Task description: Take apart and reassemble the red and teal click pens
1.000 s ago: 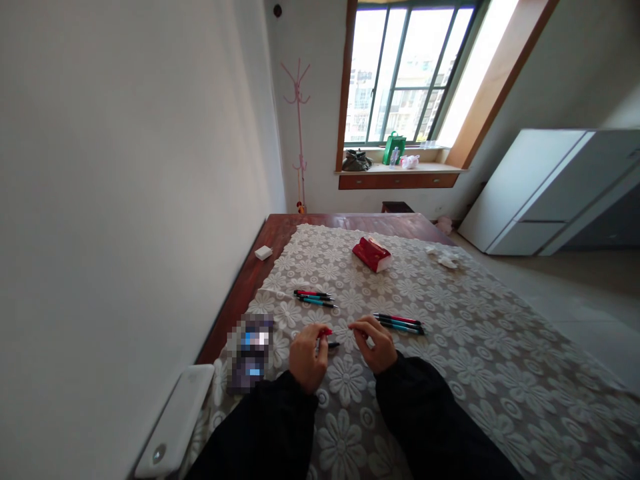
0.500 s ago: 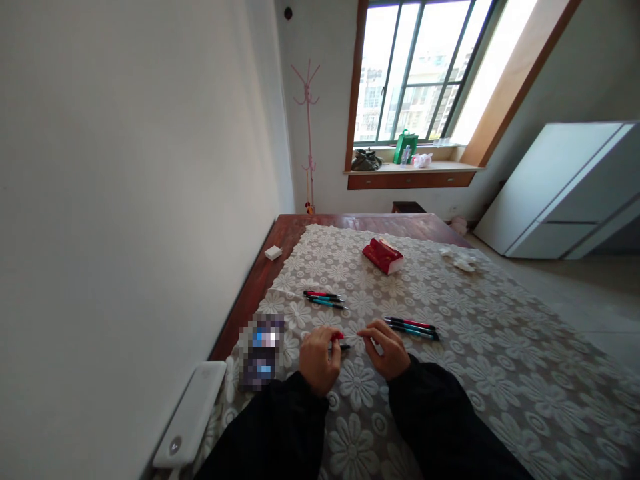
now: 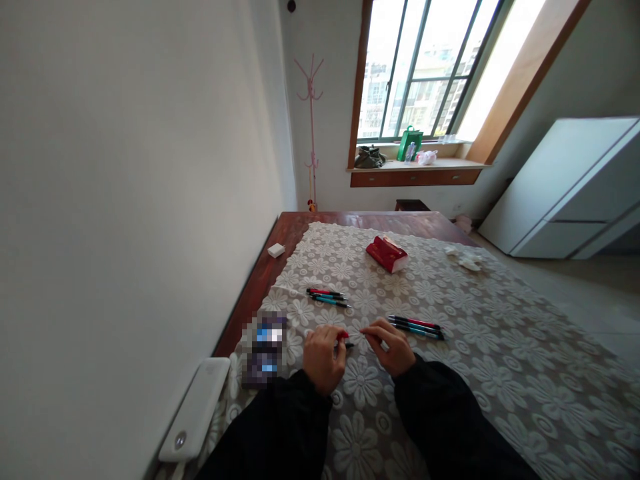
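Your left hand [image 3: 323,357] gripped a red pen [image 3: 343,339]; your right hand [image 3: 393,347] pinched something too small to identify. That piece could have slipped into the lace tablecloth [image 3: 450,373].

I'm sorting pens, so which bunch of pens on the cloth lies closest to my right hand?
The bunch of pens just beyond your right hand; the other bunch lies farther off, toward the wall.

Long black sleeves, bare hands
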`<state>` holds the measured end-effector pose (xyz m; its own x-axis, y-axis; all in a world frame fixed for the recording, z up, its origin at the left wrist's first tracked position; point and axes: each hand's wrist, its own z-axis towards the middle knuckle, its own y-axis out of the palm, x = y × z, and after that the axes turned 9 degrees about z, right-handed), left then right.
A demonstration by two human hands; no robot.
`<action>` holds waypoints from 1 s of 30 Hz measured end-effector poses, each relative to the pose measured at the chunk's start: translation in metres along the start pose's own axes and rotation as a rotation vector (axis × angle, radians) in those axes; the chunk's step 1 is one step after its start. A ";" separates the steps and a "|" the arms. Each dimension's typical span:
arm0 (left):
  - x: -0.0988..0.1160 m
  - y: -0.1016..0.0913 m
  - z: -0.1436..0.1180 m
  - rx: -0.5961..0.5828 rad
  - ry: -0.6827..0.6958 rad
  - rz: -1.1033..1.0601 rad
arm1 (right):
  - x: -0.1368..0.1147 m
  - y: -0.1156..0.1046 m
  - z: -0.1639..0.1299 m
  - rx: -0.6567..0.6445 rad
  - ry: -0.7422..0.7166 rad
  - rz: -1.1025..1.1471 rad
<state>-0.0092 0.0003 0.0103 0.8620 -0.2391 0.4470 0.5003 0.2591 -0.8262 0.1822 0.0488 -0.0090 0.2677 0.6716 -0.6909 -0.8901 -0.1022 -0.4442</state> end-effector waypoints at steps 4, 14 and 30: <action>0.003 -0.001 -0.001 -0.007 0.022 -0.018 | -0.001 0.003 -0.002 -0.070 -0.027 0.004; 0.006 -0.001 -0.004 -0.034 0.059 -0.218 | -0.006 0.008 -0.003 0.035 0.171 0.242; 0.008 -0.002 -0.006 0.032 0.016 -0.362 | 0.010 0.021 -0.010 -0.177 -0.012 -0.121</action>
<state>-0.0040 -0.0079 0.0130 0.6276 -0.3348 0.7029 0.7751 0.1840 -0.6044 0.1701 0.0464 -0.0311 0.3638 0.6951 -0.6200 -0.7728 -0.1464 -0.6176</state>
